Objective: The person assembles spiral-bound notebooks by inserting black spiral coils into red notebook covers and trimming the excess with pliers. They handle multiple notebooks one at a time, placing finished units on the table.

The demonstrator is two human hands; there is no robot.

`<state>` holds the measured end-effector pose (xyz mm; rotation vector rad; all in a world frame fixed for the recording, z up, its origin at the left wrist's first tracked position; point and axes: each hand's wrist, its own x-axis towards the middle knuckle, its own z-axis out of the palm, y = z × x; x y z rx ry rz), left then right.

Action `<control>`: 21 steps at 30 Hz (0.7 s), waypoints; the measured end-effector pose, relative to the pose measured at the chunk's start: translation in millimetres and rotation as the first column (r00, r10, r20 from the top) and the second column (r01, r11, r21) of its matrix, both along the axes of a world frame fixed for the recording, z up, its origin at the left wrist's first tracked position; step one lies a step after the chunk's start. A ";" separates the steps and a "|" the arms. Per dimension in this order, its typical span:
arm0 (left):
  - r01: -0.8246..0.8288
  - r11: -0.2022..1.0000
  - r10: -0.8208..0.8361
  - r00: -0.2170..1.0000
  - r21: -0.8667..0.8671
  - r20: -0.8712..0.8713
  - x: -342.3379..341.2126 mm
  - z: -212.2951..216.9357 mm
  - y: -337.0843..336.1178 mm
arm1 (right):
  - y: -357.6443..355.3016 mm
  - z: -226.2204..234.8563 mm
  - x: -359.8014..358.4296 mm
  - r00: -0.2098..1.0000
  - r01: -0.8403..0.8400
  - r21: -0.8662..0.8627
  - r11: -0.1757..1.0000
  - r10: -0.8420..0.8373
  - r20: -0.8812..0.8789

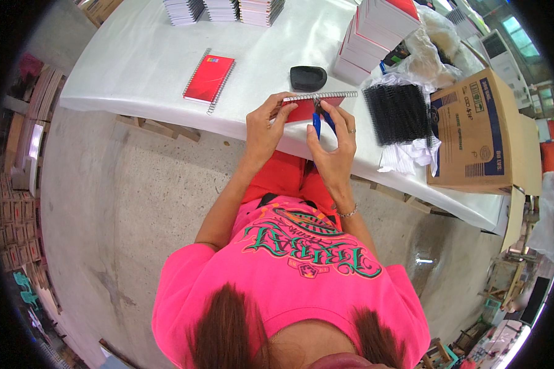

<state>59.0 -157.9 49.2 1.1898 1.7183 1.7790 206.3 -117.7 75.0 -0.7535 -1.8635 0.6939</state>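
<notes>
My left hand [269, 123] grips the left end of a red notebook [301, 111], holding it up on edge at the table's front. A wire spiral [335, 95] runs along the notebook's top edge and sticks out past its right end. My right hand [335, 132] is closed round blue-handled pliers [317, 120], whose jaws meet the spiral near its middle. Whether the jaws bite the wire cannot be made out. Just beyond the notebook lies a black rounded object [308, 78]. To the left, another red notebook [210, 79] lies flat, with wire spirals along both long sides.
Stacked spiral notebooks [221, 9] stand at the table's far edge. Tall piles of red-covered books [375, 40] rise at the back right. A bundle of black wire spirals [398, 114] lies on crumpled paper [412, 155] beside an open cardboard box [474, 129].
</notes>
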 end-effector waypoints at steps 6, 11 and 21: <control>0.024 0.998 -0.030 0.996 0.064 0.082 -2.9 -17.8 6.0 | -1.1 -15.6 0.7 0.993 -0.051 -0.019 0.999 0.052 0.107; 0.033 0.998 -0.034 0.999 0.048 0.023 -2.1 -17.5 4.0 | -8.3 -20.2 -2.0 0.986 -0.069 0.062 0.996 0.058 0.158; 0.049 0.998 -0.050 0.998 0.029 0.038 -1.6 -12.2 -1.3 | -13.7 -20.8 -5.0 0.979 -0.064 0.124 0.990 0.038 0.201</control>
